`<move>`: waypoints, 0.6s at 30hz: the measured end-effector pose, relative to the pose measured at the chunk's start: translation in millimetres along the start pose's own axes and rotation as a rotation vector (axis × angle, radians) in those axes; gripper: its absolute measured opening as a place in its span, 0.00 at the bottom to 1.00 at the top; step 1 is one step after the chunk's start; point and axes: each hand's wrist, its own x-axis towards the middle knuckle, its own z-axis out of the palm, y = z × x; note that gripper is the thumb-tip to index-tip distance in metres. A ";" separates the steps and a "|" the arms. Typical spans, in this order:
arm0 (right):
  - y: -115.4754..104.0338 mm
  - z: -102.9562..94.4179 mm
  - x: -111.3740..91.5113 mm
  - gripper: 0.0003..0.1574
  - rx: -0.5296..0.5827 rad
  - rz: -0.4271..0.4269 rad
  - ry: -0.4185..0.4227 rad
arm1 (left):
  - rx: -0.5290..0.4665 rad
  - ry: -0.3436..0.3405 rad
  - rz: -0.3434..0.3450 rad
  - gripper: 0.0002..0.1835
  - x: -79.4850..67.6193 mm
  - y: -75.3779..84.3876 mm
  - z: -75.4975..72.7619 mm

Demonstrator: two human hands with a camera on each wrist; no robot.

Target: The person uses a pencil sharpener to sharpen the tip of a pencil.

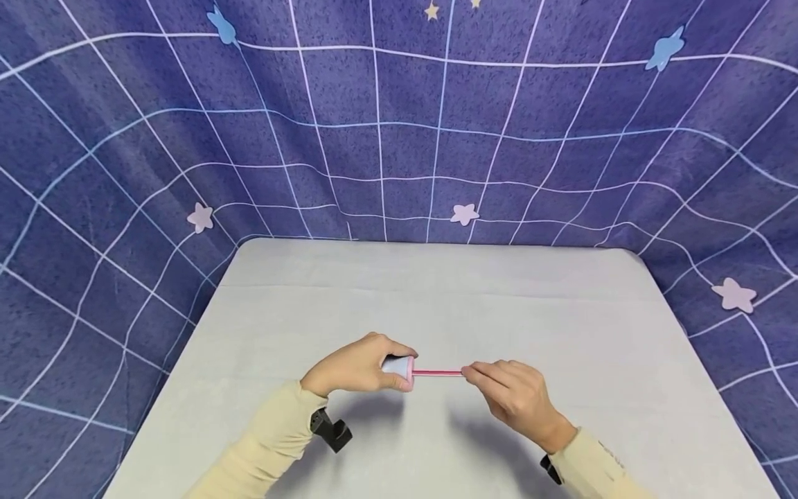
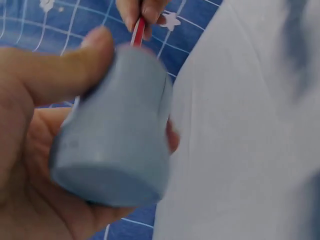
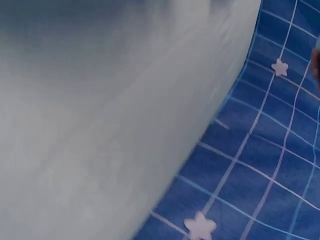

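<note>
My left hand (image 1: 361, 364) holds a light blue pencil sharpener (image 2: 117, 130) with a pink rim, thumb and fingers wrapped round its barrel. In the head view the sharpener lies on its side in the air, its pink end facing right. A red pencil (image 1: 438, 373) runs level from that end. Its far end is pinched between the thumb and fingers of my right hand (image 1: 514, 395). Where the pencil meets the sharpener, the tip is hidden. The right wrist view shows neither pencil nor sharpener clearly.
Both hands are above a table with a white cover (image 1: 436, 298). A blue curtain (image 1: 405, 90) with grid lines and stars surrounds its back and sides. Black wrist straps (image 1: 330, 430) sit at the cuffs of the cream sleeves.
</note>
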 end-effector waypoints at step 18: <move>4.7 -19.8 6.9 0.09 0.799 1.272 -0.720 | 0.486 0.430 0.365 0.31 -1.9 -13.5 45.7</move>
